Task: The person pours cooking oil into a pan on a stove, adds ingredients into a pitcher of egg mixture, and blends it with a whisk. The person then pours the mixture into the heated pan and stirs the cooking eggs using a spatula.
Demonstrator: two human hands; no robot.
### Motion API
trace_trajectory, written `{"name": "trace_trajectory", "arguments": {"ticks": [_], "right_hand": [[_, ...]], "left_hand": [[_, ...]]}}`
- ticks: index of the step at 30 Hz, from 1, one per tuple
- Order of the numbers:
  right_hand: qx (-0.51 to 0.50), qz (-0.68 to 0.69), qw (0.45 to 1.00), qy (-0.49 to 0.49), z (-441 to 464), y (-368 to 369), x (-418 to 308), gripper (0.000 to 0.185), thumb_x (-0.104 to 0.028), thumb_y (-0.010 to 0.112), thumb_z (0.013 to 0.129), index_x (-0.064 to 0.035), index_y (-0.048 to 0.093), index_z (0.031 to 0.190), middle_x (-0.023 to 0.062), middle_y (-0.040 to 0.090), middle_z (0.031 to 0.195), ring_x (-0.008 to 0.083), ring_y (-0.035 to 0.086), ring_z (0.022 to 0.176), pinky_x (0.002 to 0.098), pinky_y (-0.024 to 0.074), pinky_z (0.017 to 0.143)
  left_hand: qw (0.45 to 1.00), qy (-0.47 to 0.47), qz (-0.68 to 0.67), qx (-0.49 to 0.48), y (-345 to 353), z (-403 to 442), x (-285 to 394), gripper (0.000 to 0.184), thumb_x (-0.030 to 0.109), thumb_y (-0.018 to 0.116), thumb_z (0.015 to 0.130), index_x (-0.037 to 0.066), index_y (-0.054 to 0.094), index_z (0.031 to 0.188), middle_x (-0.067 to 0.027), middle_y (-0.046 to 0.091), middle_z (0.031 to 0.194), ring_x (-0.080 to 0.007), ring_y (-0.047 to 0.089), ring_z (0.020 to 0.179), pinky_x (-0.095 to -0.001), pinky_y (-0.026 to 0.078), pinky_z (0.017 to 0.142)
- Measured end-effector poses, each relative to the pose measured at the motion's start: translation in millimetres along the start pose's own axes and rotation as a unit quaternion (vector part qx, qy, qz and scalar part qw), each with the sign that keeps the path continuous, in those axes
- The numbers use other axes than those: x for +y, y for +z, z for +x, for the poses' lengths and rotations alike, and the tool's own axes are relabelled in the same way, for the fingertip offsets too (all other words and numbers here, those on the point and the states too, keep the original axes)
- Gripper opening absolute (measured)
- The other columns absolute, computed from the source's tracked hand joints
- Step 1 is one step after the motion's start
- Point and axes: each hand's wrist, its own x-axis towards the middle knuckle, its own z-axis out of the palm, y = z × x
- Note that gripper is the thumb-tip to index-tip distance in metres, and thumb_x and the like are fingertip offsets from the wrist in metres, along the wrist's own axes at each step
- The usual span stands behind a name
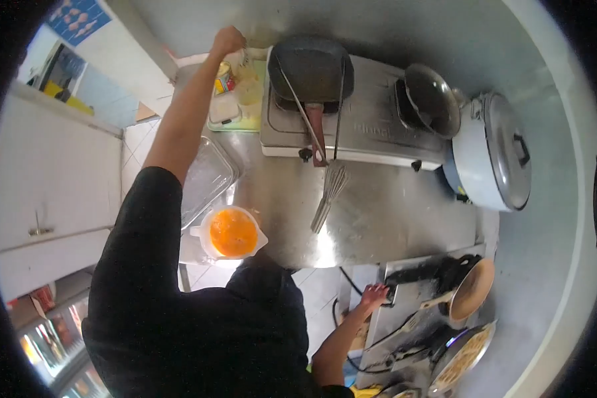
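Leftmost, a clear rectangular dish (206, 179) lies on the worktop (278, 225), with a white jug (206, 232) of orange liquid (233, 232) near its lower edge; the left hand (228, 41), its fingers curled together on something too small to identify, is raised above a clear container (248, 89) on a green board (250, 122). Further right, a square pan (305, 63) sits on the stove (371, 126), a whisk (329, 192) lies before it, and the right hand (375, 296) meets a dark knob (391, 294), its grip impossible to tell.
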Motion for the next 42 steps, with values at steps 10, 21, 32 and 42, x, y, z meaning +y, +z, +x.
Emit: {"name": "trace_trajectory", "arguments": {"ticks": [10,21,32,42], "right_hand": [[0.112,-0.106,0.980,-0.123,-2,14,17,0.034,-0.036,0.062,0.088,-0.0198,0.055,0.118,-0.0004,0.058,0.107,0.0201,0.054,0.097,0.0364,0.0431,0.076],[0.075,0.028,0.991,-0.111,-10,45,19,0.043,-0.052,0.041,0.096,-0.0132,0.049,0.112,0.0055,0.058,0.106,0.0208,0.052,0.094,0.0373,0.0429,0.073],[-0.118,0.568,0.813,-0.042,8,49,31,0.023,-0.024,0.052,0.096,-0.0034,0.057,0.089,0.0063,0.061,0.078,0.0177,0.057,0.069,0.0321,0.0485,0.063],[0.340,-0.123,0.904,-0.229,8,72,26,0.030,-0.027,0.063,0.087,0.0004,0.050,0.093,0.0126,0.059,0.079,0.0257,0.057,0.068,0.0387,0.0481,0.064]], "left_hand": [[0.990,0.108,-0.086,0.024,-59,24,-127,0.039,0.030,0.045,0.096,0.005,0.060,0.121,-0.0152,0.061,0.121,-0.0250,0.057,0.112,-0.0352,0.042,0.097],[0.943,0.178,-0.271,0.071,-321,-178,71,0.044,0.031,0.039,0.100,0.002,0.053,0.129,-0.0181,0.056,0.128,-0.0230,0.055,0.114,-0.0333,0.043,0.096],[0.884,0.195,-0.414,-0.096,-278,-362,301,0.043,0.032,0.054,0.095,0.003,0.052,0.063,-0.0004,0.037,0.054,-0.0122,0.034,0.053,-0.0325,0.029,0.049],[0.834,0.476,-0.273,-0.061,-271,-438,421,0.045,0.026,0.046,0.099,0.001,0.052,0.062,-0.0102,0.039,0.050,-0.0189,0.034,0.045,-0.0353,0.029,0.044]]}}
